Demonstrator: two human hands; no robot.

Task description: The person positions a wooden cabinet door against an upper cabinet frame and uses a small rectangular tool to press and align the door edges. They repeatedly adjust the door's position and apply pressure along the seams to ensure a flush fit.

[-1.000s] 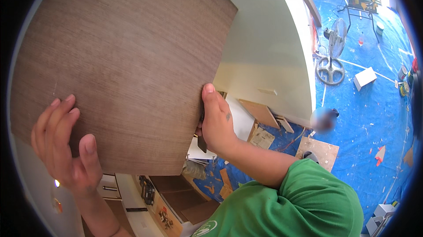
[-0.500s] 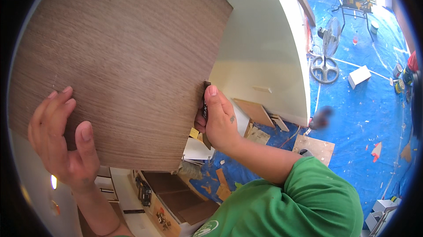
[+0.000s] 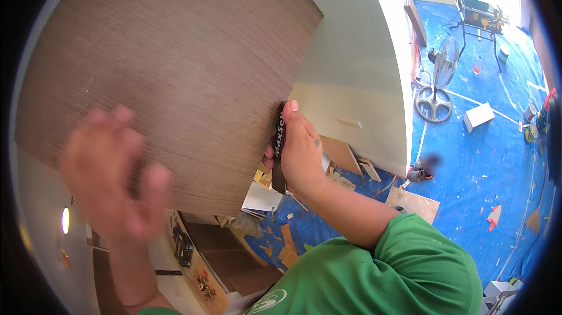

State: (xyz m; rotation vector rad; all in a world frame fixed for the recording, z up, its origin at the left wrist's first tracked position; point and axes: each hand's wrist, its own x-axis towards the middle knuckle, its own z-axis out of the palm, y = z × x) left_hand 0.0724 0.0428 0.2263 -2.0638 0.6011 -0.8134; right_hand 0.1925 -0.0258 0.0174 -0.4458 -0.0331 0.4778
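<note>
- The brown board (image 3: pixel 175 63), wood-grained, fills the view from nine to twelve o'clock, its right edge running close to the middle.
- The right hand (image 3: pixel 301 154) is near the centre, its fingers and thumb pinching a black strip (image 3: pixel 280 146) with white lettering.
- That strip stands nearly upright just beside the board's edge; whether they touch, I cannot tell.
- The left hand (image 3: pixel 117 171), blurred, is at nine o'clock in front of the board, thumb apart from the loosely spread fingers; contact with the board cannot be told.
- A green sleeve (image 3: pixel 427 250) shows at four o'clock.
- A pale wall (image 3: pixel 345 75) rises at one o'clock.
- At two o'clock a fan (image 3: pixel 446 60) stands on a blue floor sheet (image 3: pixel 462 210), with a white box (image 3: pixel 480 117) at three.
</note>
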